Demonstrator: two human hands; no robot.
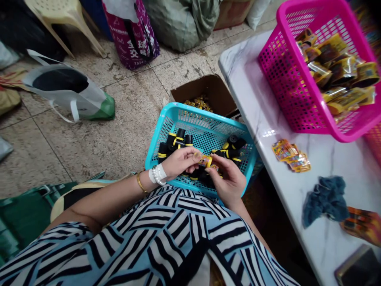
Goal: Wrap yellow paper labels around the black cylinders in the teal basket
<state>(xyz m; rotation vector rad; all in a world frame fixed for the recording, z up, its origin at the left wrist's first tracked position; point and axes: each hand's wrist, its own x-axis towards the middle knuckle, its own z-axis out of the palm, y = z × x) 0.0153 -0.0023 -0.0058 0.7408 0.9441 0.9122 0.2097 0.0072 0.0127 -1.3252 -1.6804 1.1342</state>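
My left hand point(181, 162) and my right hand point(228, 178) meet over a turquoise basket point(208, 123) on my lap. Together they pinch a small black-and-yellow cylinder with an orange label point(205, 160); the fingers of both hands are closed on it. Several more black-and-yellow cylinders point(175, 143) lie in the basket, some under my hands. Pearl and gold bracelets sit on my left wrist.
A white marble table point(297, 190) stands to the right with a pink basket point(285, 79) of yellow packets, loose packets point(291, 155), a dark blue cloth point(326, 200) and a phone point(358, 268). A cardboard box point(205, 93) of small parts sits on the floor, with bags and a plastic chair beyond.
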